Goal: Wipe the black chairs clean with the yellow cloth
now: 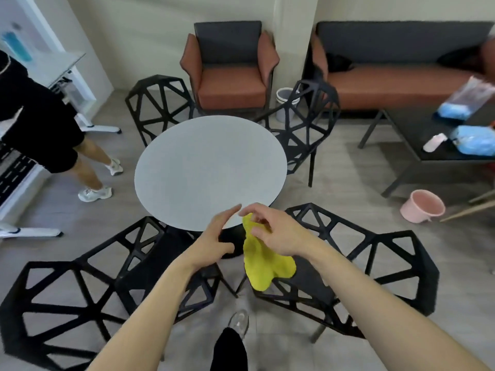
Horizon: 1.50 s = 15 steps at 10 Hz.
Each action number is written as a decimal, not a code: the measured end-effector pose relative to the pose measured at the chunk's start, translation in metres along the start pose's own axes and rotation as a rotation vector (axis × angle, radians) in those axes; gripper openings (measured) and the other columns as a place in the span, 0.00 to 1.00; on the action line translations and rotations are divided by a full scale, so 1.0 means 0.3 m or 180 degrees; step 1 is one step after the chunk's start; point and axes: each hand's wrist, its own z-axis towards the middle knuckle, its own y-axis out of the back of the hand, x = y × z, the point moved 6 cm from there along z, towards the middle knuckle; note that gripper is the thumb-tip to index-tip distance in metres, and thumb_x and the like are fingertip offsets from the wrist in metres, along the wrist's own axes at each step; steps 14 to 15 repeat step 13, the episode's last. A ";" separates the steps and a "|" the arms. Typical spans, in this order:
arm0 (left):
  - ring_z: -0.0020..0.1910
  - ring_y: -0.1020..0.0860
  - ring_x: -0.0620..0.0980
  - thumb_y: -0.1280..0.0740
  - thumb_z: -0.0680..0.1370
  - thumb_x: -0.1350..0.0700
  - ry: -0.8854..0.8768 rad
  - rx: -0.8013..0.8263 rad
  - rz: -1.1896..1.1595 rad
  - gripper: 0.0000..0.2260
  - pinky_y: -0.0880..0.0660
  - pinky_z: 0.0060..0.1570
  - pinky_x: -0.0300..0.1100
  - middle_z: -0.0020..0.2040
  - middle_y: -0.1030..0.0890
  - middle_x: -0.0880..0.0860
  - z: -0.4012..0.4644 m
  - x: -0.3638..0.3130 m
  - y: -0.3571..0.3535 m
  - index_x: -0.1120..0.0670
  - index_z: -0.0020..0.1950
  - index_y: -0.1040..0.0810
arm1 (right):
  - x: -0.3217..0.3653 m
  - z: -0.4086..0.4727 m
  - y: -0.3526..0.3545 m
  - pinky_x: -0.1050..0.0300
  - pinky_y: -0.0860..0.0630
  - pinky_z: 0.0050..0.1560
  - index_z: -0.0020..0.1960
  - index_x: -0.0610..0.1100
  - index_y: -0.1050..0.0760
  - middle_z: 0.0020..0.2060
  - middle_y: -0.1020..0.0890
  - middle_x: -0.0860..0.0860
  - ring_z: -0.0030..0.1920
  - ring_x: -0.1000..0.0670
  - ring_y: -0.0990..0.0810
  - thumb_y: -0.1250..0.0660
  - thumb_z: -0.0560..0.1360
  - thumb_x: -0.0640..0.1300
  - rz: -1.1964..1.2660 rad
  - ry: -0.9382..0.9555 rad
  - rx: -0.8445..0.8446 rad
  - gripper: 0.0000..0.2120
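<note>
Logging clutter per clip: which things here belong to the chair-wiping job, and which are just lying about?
Job:
yellow cloth, pinched by right hand
left hand, open
four black chairs, e.g. near right chair

Lying about:
round table
pink bucket
armchair
sofa
blue bags

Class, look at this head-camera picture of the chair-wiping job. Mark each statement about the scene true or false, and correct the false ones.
1. The right hand pinches the crumpled yellow cloth. True.
2. The left hand also grips the cloth. False: its fingers are spread and hold nothing.
3. Four black lattice-frame chairs, such as the near-right one, surround the round grey table. True.
4. The pink plastic bucket stands on the table. False: it is on the floor.
</note>
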 end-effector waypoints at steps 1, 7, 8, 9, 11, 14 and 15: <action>0.81 0.36 0.39 0.24 0.73 0.54 -0.0178 0.0481 0.0481 0.31 0.37 0.79 0.45 0.80 0.30 0.38 0.156 -0.066 0.048 0.36 0.74 0.24 | 0.032 0.107 0.080 0.62 0.27 0.55 0.68 0.61 0.26 0.49 0.20 0.59 0.52 0.59 0.21 0.33 0.82 0.41 -0.0251 0.0070 0.0135 0.20; 0.35 0.18 0.41 0.32 0.84 0.44 -0.0114 -0.0393 0.1033 0.08 0.21 0.40 0.42 0.40 0.15 0.49 0.441 -0.071 0.449 0.40 0.63 0.19 | -0.106 0.615 0.210 0.41 0.13 0.42 0.59 0.47 0.23 0.47 0.15 0.39 0.32 0.39 0.12 0.35 0.82 0.38 0.1021 -0.1636 -0.0966 0.08; 0.45 0.15 0.41 0.23 0.76 0.40 0.0150 -0.0269 0.0399 0.22 0.18 0.47 0.40 0.50 0.13 0.43 0.425 -0.003 0.399 0.38 0.67 0.24 | -0.076 0.691 0.140 0.42 0.12 0.47 0.57 0.41 0.17 0.45 0.12 0.40 0.39 0.41 0.10 0.30 0.80 0.38 0.1601 -0.1638 -0.0747 0.07; 0.45 0.16 0.46 0.25 0.74 0.52 0.0293 -0.0852 0.0819 0.17 0.20 0.43 0.42 0.46 0.15 0.42 0.432 0.044 0.450 0.40 0.61 0.22 | -0.028 0.758 0.106 0.48 0.13 0.49 0.54 0.43 0.16 0.42 0.11 0.46 0.39 0.46 0.10 0.25 0.77 0.46 0.1298 -0.1454 -0.0542 0.08; 0.46 0.20 0.52 0.32 0.73 0.57 -0.0812 -0.1970 0.2313 0.14 0.22 0.42 0.50 0.45 0.18 0.44 0.437 -0.075 0.607 0.47 0.58 0.17 | 0.001 0.830 0.206 0.40 0.13 0.51 0.48 0.44 0.16 0.38 0.12 0.45 0.37 0.43 0.11 0.27 0.78 0.52 0.1467 -0.1187 -0.1091 0.11; 0.60 0.20 0.45 0.31 0.79 0.41 -0.0092 0.0008 0.2005 0.22 0.22 0.62 0.47 0.60 0.17 0.42 0.389 0.082 0.386 0.41 0.73 0.24 | -0.365 0.642 0.154 0.41 0.14 0.55 0.65 0.49 0.24 0.58 0.17 0.48 0.46 0.43 0.10 0.35 0.82 0.53 0.0518 -0.2091 -0.0468 0.14; 0.60 0.20 0.45 0.31 0.79 0.41 -0.0092 0.0008 0.2005 0.22 0.22 0.62 0.47 0.60 0.17 0.42 0.389 0.082 0.386 0.41 0.73 0.24 | -0.365 0.642 0.154 0.41 0.14 0.55 0.65 0.49 0.24 0.58 0.17 0.48 0.46 0.43 0.10 0.35 0.82 0.53 0.0518 -0.2091 -0.0468 0.14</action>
